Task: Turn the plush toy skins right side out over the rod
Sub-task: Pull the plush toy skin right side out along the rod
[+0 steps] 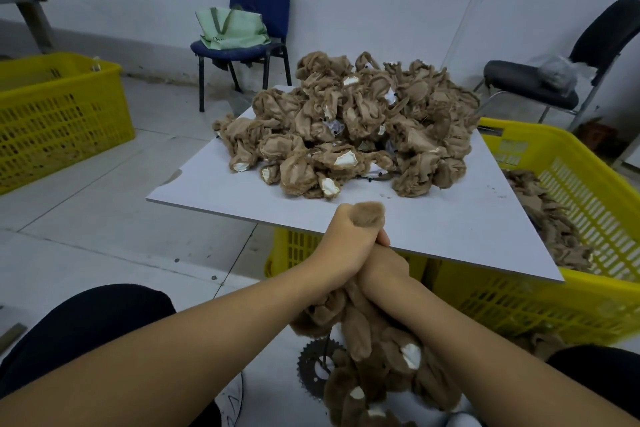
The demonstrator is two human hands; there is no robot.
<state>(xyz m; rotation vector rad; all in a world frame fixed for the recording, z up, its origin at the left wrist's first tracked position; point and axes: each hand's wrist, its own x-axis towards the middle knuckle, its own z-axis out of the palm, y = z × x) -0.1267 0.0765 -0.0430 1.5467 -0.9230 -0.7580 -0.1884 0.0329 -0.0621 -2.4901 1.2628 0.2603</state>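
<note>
Left hand is clenched around a furry brown plush skin whose rounded tip pokes above the fist; right hand grips the bunched skin just below, the rod barely visible beneath. Risk, as judged: forcing the pile fabric could pop a seam. Inside-out skins, matte tan and crumpled, heap on the white board.

**Fuzzy Cloth, Matt Board, Latticed Plastic**

The plush skins heaped on the table show rough tan cloth backing; its top is a smooth, matt white board. Near skins look soft, furry. Yellow crates are perforated plastic. The toothed disc looks like dark metal.
</note>
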